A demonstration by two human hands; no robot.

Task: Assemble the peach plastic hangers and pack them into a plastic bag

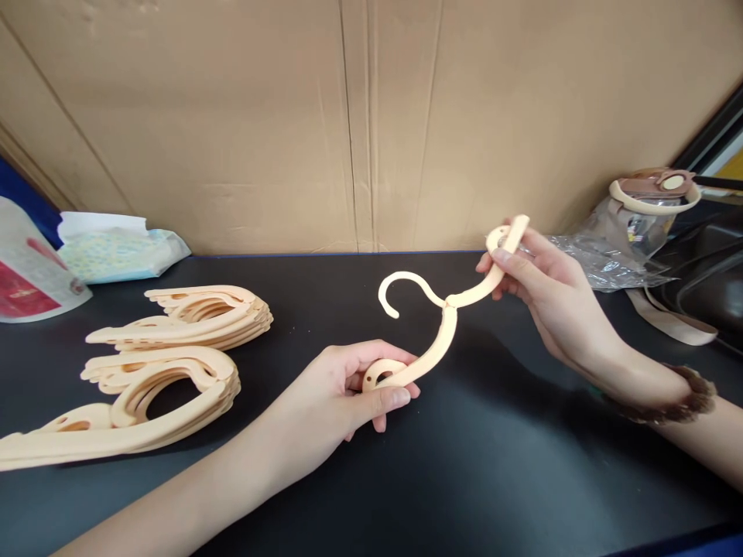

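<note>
A cream folding clothes hanger (433, 352) is held up over the black table, its two arms spread apart at the middle joint. Its curved hook points to the left. My left hand (354, 391) is closed round the end of the lower arm, thumb on top. Farther back and to the right, my right hand (546, 286) pinches the end of the other arm between thumb and fingers. To the left of my left hand lie two stacks of folded hangers of the same kind, a nearer stack (191, 414) and a farther stack (232, 317).
A cardboard sheet (279, 131) stands behind the black table (464, 487). At the back left are a tissue pack (124, 251) and a white and red tub (35, 267). Clear plastic wrap (604, 259), a lidded cup (644, 213) and a black bag (708, 267) sit at the right.
</note>
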